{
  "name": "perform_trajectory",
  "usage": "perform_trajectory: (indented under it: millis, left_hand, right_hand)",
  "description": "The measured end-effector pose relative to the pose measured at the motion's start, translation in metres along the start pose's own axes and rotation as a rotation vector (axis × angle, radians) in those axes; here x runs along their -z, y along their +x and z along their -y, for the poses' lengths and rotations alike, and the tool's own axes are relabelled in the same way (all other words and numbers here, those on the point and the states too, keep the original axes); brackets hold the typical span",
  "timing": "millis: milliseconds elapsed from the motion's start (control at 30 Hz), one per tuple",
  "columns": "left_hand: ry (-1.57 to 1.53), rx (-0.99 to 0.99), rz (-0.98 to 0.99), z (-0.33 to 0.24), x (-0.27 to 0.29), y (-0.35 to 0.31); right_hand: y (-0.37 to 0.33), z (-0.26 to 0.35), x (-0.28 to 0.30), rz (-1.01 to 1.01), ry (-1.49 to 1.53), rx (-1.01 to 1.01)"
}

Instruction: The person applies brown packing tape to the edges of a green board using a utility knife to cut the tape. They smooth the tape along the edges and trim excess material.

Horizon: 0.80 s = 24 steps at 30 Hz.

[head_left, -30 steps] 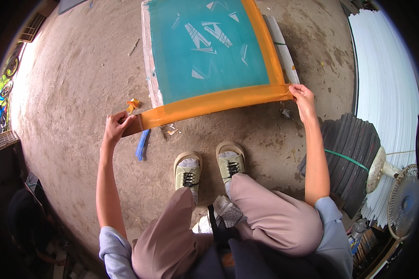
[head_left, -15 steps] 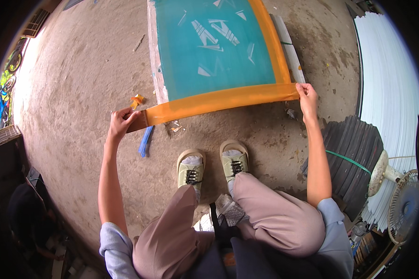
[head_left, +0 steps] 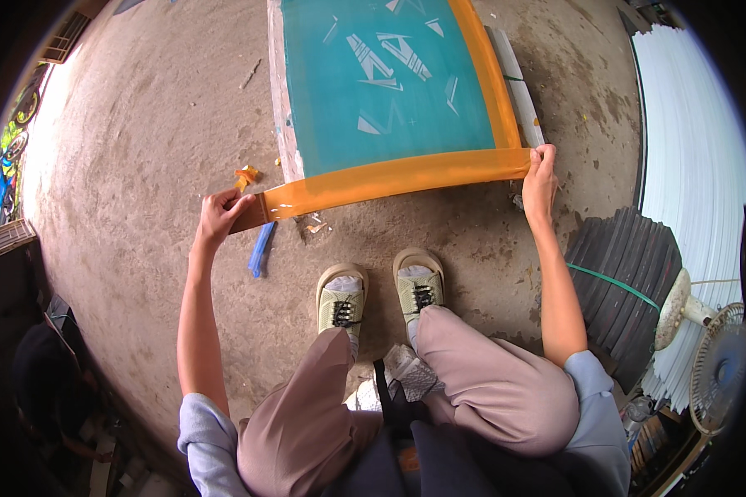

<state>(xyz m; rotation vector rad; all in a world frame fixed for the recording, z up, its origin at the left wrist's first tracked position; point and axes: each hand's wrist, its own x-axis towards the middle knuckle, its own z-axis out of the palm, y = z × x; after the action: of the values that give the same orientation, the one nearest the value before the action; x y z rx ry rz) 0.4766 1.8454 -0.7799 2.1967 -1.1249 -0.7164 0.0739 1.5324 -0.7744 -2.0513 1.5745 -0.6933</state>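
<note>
The left grip (head_left: 218, 217) is closed, thumb against fingers, on a brown end piece (head_left: 249, 214) of the orange tape (head_left: 389, 177). The right grip (head_left: 540, 178) pinches the other end, at the near right corner of the teal screen (head_left: 394, 99). Between the two, the tape spans the screen's near side, slanting toward the person at its left end; whether it is pressed down all along cannot be told. Its left part reaches past the screen's pale left edge (head_left: 288, 141), out over the concrete floor (head_left: 157, 141).

A second orange strip (head_left: 493, 79) covers the screen's right edge and meets the tape near the right grip. Just beyond it, a pale board (head_left: 518, 87) juts out.

The floor stretches widely left of the screen, with an orange scrap (head_left: 245, 176) beyond the left grip and a blue strip (head_left: 261, 250) nearer the person. Two shoes (head_left: 341, 302) stand below the tape, well apart from it. On the right, a dark stack (head_left: 626, 269) and white sheets (head_left: 692, 166) bound the space beside the right forearm.
</note>
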Motion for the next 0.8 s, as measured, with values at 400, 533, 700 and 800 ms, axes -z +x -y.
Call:
perform_trajectory:
  millis: [400, 533, 700, 800]
  left_hand:
    - [0.004, 0.020, 0.012, -0.006, 0.001, 0.002]
    - [0.016, -0.005, 0.004, -0.004, 0.001, 0.001]
    - [-0.018, 0.014, 0.007, -0.004, -0.001, 0.001]
    - [-0.006, 0.009, 0.001, -0.003, -0.001, 0.001]
  right_hand:
    - [0.009, 0.005, 0.013, 0.085, -0.186, -0.016]
    - [0.006, 0.003, 0.011, 0.068, -0.211, 0.021]
    - [0.005, -0.008, 0.005, 0.019, -0.166, 0.053]
    - [0.003, -0.011, 0.002, 0.001, -0.173, 0.080]
